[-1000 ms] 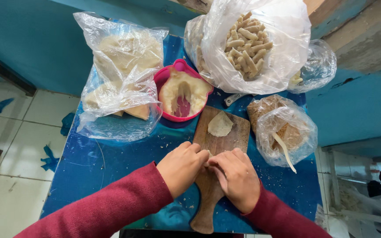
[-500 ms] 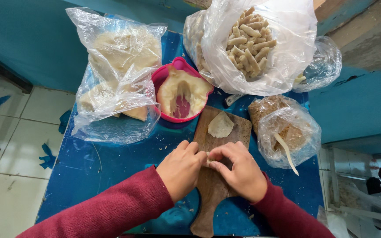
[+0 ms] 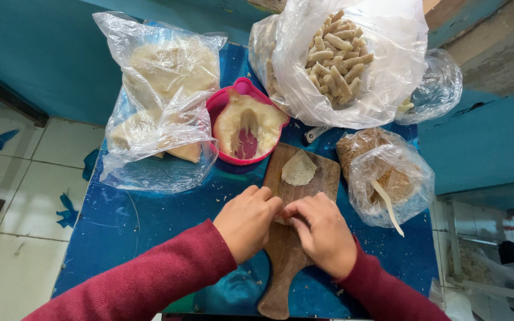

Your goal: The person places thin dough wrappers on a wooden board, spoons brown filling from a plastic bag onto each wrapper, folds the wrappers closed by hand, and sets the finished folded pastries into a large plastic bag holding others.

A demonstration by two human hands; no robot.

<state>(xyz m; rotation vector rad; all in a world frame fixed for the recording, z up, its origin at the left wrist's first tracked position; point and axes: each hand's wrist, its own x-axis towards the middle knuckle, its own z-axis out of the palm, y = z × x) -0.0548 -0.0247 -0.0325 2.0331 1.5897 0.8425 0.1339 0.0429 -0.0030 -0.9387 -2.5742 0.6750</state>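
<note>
My left hand (image 3: 246,221) and my right hand (image 3: 321,230) meet over a wooden cutting board (image 3: 287,249) on a small blue table (image 3: 126,226). Their fingertips press together around something small and pale on the board, mostly hidden by the fingers. A flat pale dough piece (image 3: 298,169) lies on the board's far end, just beyond my fingers. A pink bowl (image 3: 222,107) with pale filling sits behind the board. Both sleeves are dark red.
A clear bag of flat dough sheets (image 3: 160,101) lies at the left. A large bag of rolled pieces (image 3: 340,59) stands at the back. A bag of brown crumbs with a white spoon (image 3: 388,178) is at the right. Tiled floor lies below left.
The view has shifted slightly. My hands have stayed over the board, with the fingers working together a little closer at its middle.
</note>
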